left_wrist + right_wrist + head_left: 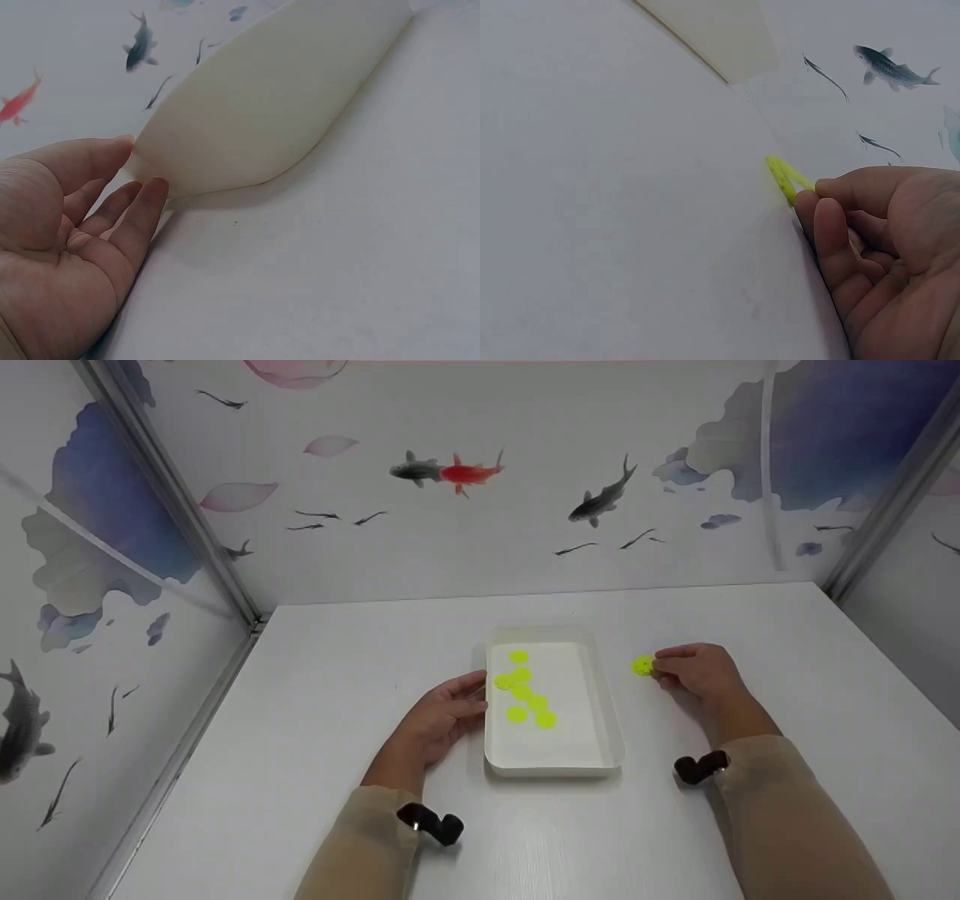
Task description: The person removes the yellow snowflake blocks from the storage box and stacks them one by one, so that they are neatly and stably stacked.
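Note:
A white shallow tray (555, 746) lies on the table with several bright yellow discs (545, 720) inside, mostly in its left half. My left hand (444, 716) is at the tray's left wall, its thumb and fingertips touching the outside; the left wrist view shows them at the wall (247, 112). To the right of the tray, my right hand (697, 669) pinches a yellow disc (642, 665) between thumb and fingers, low over the table. In the right wrist view, the yellow piece (781, 178) shows two thin layers spread in a V, one with a bumpy face.
The white table (300, 780) is bounded by a back wall (480, 555) and side walls printed with fish and petals. Metal posts (172, 487) stand at the corners. A black wrist device (431, 823) sits on each sleeve.

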The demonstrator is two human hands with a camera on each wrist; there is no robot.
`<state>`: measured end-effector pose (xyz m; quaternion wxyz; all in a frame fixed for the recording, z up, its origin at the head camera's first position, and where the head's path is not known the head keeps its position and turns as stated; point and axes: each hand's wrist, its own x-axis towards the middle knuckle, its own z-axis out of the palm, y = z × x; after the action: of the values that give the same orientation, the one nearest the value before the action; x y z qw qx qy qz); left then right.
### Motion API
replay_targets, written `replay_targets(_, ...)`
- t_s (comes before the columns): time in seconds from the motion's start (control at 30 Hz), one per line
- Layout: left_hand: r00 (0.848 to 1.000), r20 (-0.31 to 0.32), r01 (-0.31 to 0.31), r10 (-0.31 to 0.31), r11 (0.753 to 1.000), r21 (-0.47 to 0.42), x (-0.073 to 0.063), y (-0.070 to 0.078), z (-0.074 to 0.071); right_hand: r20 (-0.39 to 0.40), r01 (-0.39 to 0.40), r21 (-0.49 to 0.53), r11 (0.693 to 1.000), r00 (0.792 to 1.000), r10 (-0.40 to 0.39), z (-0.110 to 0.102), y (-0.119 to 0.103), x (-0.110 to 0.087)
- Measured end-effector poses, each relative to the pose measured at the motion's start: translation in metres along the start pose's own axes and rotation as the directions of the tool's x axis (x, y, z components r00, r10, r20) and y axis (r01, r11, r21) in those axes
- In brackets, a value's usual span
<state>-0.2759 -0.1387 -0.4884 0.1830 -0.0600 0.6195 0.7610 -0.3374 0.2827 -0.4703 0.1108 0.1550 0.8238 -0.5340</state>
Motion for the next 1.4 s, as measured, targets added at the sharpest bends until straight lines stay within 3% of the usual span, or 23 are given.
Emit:
replay_targets(0.53, 1.000, 0.009, -0.006, 0.007, 1.000, -0.017, 0.001, 0.002, -0.001, -0.002, 0.015, -0.028, 1.000, 1.000, -0.015, 0.002, -0.001, 0.000)
replay_targets(0.93, 1.000, 0.003, -0.004, 0.004, 1.000, -0.003, -0.002, 0.003, -0.001, -0.021, -0.005, 0.040, 0.999, 1.000, 0.006, 0.005, -0.006, -0.001)
replay_targets(1.1, 1.000, 0.002, -0.002, 0.002, 1.000, -0.002, -0.003, 0.003, -0.001, 0.012, 0.054, -0.025, 0.998, 0.998, -0.054, 0.010, -0.019, -0.009)
replay_targets(1.4, 1.000, 0.003, -0.006, 0.006, 1.000, 0.003, 0.000, 0.000, -0.001, 0.127, 0.195, -0.022, 0.981, 0.973, -0.190, 0.025, -0.045, -0.036)
